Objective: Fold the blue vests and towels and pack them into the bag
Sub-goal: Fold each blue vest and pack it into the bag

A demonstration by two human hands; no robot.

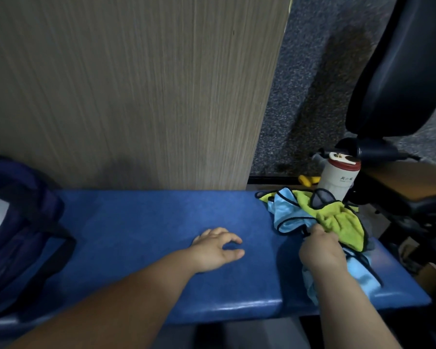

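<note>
The right grip is clamped on a black-edged fold of the light blue vest, which lies crumpled under a yellow-green towel at the 3 o'clock end of the blue bench. The left grip rests mid-bench, fingers loosely apart, holding nothing. The dark bag sits at 9 o'clock.

Light blue vests black-trimmed, yellow-green towel, dark navy bag, blue bench
</note>
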